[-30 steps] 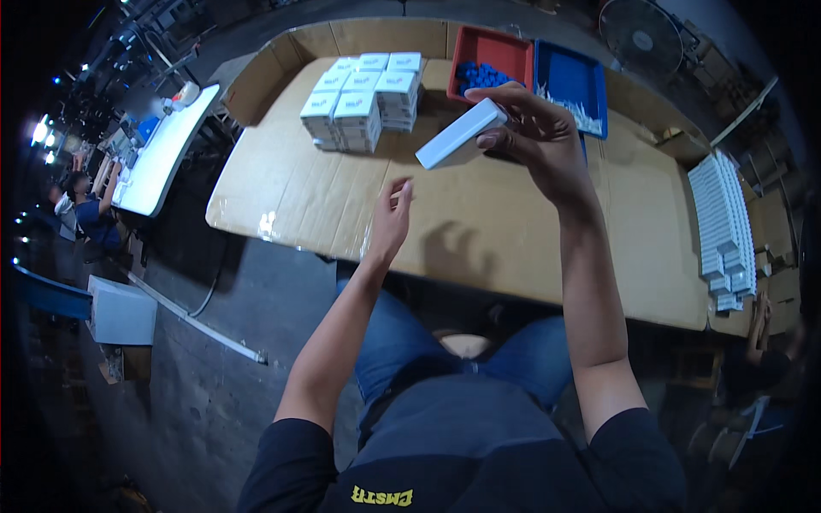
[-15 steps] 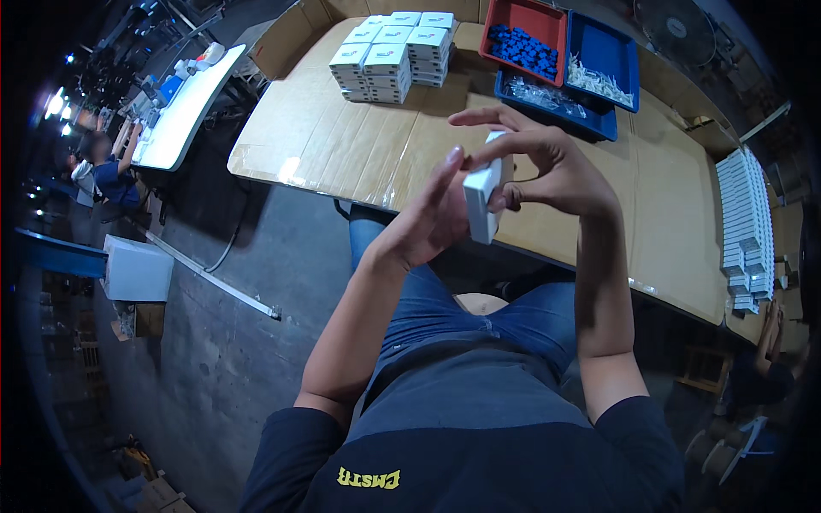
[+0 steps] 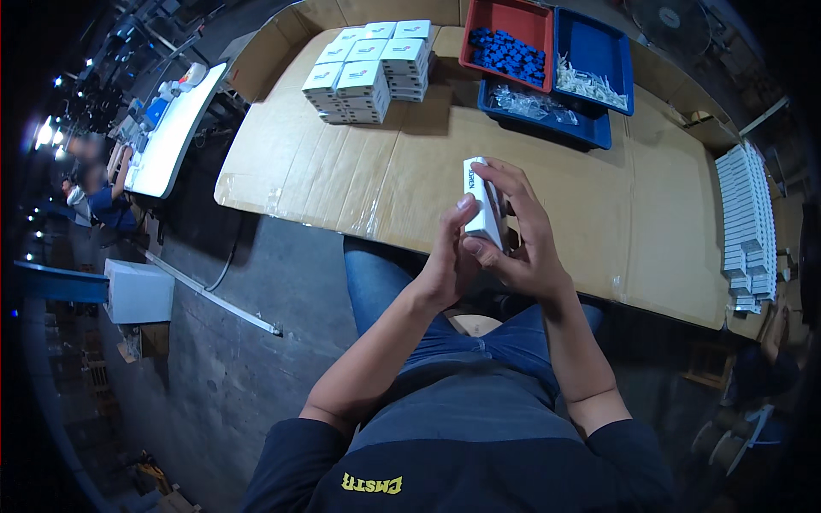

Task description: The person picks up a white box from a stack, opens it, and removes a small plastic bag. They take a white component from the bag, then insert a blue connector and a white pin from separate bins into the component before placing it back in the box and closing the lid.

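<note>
Just over the table's near edge, a small white box (image 3: pixel 481 205) is held up on its side, tilted, with a narrow printed face turned up. My left hand (image 3: pixel 449 265) grips it from the left, thumb pressed against its side. On the other side my right hand (image 3: pixel 532 244) has its fingers along the far end and right face, with the thumb at the near end. The box's underside and some left fingers are hidden.
Stacked white boxes (image 3: pixel 363 79) stand on the cardboard-covered table (image 3: pixel 333 179). Behind are a red tray (image 3: pixel 547 17) of blue parts, a blue tray (image 3: pixel 594 34) of white pieces and another blue tray (image 3: pixel 590 135) of clear bags. At right are rows of white boxes (image 3: pixel 742 214); another person (image 3: pixel 107 201) is at far left.
My right hand has come down and closed around the box, its fingers no longer raised. The box has turned, showing its printed narrow side. My view has shifted slightly.
</note>
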Available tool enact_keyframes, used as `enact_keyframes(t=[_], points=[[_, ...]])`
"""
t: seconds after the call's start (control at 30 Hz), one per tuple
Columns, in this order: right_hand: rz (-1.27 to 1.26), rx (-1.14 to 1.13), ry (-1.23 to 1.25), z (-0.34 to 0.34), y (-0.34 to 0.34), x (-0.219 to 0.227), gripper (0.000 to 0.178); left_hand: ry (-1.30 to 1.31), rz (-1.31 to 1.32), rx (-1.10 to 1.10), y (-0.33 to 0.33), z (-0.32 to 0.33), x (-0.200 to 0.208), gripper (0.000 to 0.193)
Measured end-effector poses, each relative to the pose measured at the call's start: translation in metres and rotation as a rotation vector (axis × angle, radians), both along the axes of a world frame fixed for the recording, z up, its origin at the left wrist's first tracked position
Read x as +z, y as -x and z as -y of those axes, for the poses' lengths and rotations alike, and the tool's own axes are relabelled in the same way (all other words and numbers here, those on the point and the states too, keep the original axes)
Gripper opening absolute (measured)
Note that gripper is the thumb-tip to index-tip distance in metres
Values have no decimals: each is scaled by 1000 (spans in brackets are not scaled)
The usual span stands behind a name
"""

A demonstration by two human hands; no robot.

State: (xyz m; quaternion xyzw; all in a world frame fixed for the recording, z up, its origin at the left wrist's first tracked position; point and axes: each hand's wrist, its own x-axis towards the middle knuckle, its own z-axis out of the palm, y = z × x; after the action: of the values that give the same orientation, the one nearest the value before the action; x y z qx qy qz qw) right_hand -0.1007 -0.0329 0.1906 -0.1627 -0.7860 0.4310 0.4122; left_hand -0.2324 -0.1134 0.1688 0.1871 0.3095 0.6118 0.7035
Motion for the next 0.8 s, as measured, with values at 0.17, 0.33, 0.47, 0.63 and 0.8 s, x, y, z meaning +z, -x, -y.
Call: enact_keyframes(t=[0.17,0.33,0.47,0.63,0.8], points=[[53,-74,-61,-19,-6,-16,81,157,4,-94,11,-26,13,62],[72,-119,-131,-34,-13,-28,82,243,-36,-87,5,-42,21,51],[71,-97,-115,-43,-10,-29,68,239,-153,-105,4,-48,17,62],[30,-107,-139,-57,-1,-42,70,168,-51,-45,-1,-59,10,59],[25,-191,-358,-73,9,-46,79,204,-163,-18,0,-64,12,63]])
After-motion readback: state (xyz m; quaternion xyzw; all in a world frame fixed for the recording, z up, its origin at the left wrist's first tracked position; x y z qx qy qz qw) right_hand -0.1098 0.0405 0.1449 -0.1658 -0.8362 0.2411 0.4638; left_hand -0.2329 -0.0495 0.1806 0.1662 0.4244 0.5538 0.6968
